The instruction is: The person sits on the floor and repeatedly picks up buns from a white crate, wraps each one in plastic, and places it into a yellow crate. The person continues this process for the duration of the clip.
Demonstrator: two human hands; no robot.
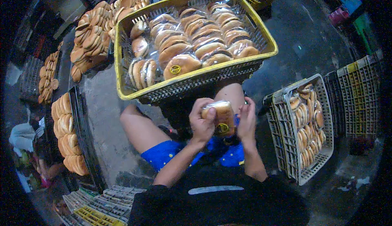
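Above my lap, my left hand [203,120] is closed round a clear-wrapped bread bun pack [223,118] that has a round yellow label, its thumb pressing on the front. To the right of the pack, my right hand [246,120] is raised with its fingers apart and holds nothing. I cannot tell whether its fingertips touch the wrapper. Just beyond my knees stands a yellow-rimmed crate [192,76] with several rows of wrapped buns [182,65] in it.
At my right a grey crate [304,181] holds more buns, beside stacked crates [359,99]. Heaped loose buns [90,38] lie at the far left. Rows of buns [67,134] fill a dark tray [83,140] at my left. Another person [45,160] is at the left edge.
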